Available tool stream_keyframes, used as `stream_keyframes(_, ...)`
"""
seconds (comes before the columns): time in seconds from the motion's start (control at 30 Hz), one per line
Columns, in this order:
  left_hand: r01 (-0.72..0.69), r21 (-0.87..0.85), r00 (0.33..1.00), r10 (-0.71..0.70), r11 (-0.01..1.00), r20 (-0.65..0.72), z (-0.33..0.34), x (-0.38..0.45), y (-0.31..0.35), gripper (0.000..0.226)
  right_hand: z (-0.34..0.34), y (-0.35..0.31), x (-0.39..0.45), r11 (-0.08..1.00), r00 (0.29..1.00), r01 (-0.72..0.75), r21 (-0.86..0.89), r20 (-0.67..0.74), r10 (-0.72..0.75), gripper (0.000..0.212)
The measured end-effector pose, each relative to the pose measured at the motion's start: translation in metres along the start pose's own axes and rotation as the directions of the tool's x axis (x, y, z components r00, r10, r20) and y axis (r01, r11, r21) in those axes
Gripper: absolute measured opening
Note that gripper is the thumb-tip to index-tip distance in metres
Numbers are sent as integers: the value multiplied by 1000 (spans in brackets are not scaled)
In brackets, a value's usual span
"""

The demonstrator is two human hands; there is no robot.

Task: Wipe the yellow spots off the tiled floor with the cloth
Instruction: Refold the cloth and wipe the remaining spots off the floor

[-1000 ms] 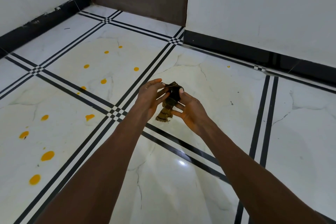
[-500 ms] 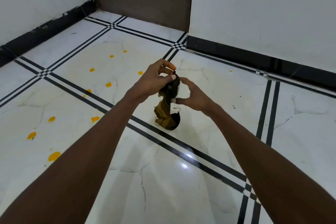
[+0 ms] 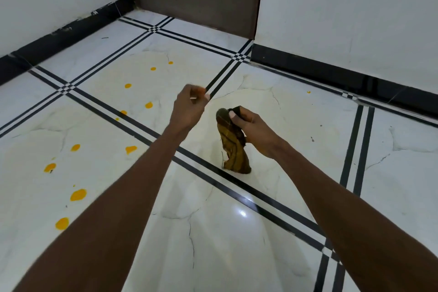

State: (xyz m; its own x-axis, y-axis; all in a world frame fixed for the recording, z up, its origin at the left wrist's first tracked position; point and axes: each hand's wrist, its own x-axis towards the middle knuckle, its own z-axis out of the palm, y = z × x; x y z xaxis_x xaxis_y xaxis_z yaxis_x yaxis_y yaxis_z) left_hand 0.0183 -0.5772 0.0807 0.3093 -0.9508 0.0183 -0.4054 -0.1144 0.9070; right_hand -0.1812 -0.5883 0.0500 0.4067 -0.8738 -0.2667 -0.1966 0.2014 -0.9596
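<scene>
White tiled floor (image 3: 213,244) with black stripes fills most of the view. Over it, the brown and yellow cloth (image 3: 233,149) hangs down from the right hand (image 3: 253,125). The thumb and fingers (image 3: 233,115) curl round its bunched top end. I cannot tell if its low end touches the floor. The left hand (image 3: 188,111) is apart from the cloth, fingers curled in, holding nothing. Small yellow spots (image 3: 78,195) lie well off to the left.

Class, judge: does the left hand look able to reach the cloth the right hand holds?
Probably yes: the left hand is beside the cloth, nothing between them; the right hand grips its top.
</scene>
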Motion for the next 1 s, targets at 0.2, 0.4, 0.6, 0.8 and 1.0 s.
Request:
stream_keyframes(0.2, 531, -46, 825, -504, 846, 255, 25, -49, -39, 59, 0, -22, 2, 999, 999, 8, -41, -49, -10, 31)
stream_keyframes(0.4, 572, -362, 805, -417, 736, 423, 30, -52, -24, 67, -2, -46, 4, 1000, 995, 14, -23, -94, -16, 17)
stream_keyframes(0.6, 486, -474, 864, -321, 735, 389, 18, -45, -19, 48, -5, -57, 6, 989, 984, 61, -133, -161, -82, 32)
stream_keyframes(0.8, 346, -401, 935, -275, 848, 224, 15, -41, -18, 32, 1, -60, 6, 928, 961, 158, -337, -164, -223, 34)
stream_keyframes(1.0, 201, -322, 979, -175, 925, 107, 12, -38, -17, 25, 2, -56, 1, 888, 938, 189, -419, -192, -290, 33)
